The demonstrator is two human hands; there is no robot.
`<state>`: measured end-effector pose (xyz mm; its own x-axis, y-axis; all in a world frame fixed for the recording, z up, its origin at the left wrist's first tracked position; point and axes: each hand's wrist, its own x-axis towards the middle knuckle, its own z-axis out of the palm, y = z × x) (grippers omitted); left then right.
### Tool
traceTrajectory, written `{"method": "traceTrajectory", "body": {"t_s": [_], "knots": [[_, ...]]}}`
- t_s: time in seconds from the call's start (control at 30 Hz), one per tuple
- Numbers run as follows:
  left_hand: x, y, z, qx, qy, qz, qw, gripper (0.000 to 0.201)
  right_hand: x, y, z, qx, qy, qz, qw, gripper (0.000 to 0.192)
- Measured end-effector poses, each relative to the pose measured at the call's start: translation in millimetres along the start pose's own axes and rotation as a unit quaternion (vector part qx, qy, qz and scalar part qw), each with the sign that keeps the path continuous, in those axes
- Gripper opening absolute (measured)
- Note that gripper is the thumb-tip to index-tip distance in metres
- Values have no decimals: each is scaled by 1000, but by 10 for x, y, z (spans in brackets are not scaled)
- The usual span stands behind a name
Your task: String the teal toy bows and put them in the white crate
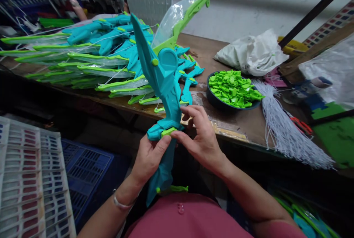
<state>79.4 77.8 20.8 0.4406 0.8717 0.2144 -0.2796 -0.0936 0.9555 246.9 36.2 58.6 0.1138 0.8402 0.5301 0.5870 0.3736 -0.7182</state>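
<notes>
A teal plastic toy bow (169,109) stands roughly upright before me, its top leaning left and a green limb with clear film (181,24) reaching up to the right. My left hand (151,157) grips the bow from below its middle, the thumb lying beside a small green plastic piece (168,131) set in the handle. Across from it, my right hand (200,138) has its thumb tip on that green piece and its bent fingers against the handle's right side. The bow's lower end hangs down close to my shirt.
Similar toy bows (110,53) lie piled on the table (221,120). To the right are a dark bowl (218,103) of small green parts, a bundle of white strings (284,131), a white bag (251,53) and red-handled scissors (301,124). White (35,168) and blue (85,168) crates stand at lower left.
</notes>
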Motion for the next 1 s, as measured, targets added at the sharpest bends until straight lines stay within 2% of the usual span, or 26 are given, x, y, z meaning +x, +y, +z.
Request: {"method": "traceTrajectory", "body": {"t_s": [0.17, 0.27, 0.5, 0.63, 0.77, 0.9, 1.0], "knots": [[-54, 2, 92, 52, 23, 58, 997, 19, -21, 61, -37, 142, -109, 81, 981, 48], [-89, -46, 132, 72, 38, 79, 994, 17, -55, 84, -42, 174, -117, 108, 972, 48], [-99, -84, 151, 101, 30, 101, 989, 20, -107, 61, -72, 237, -122, 169, 949, 51], [-131, -67, 170, 99, 34, 76, 992, 21, -166, 58, -20, 313, -96, 200, 923, 53], [-179, -47, 168, 99, 40, 63, 992, 20, -241, 47, 67, 320, -31, 185, 929, 50], [-200, -51, 155, 90, 43, 59, 993, 20, -287, -5, 112, 348, -17, 192, 917, 45], [-208, -68, 146, 80, 39, 50, 995, 20, -313, -49, 138, 353, 11, 188, 917, 49]]}}
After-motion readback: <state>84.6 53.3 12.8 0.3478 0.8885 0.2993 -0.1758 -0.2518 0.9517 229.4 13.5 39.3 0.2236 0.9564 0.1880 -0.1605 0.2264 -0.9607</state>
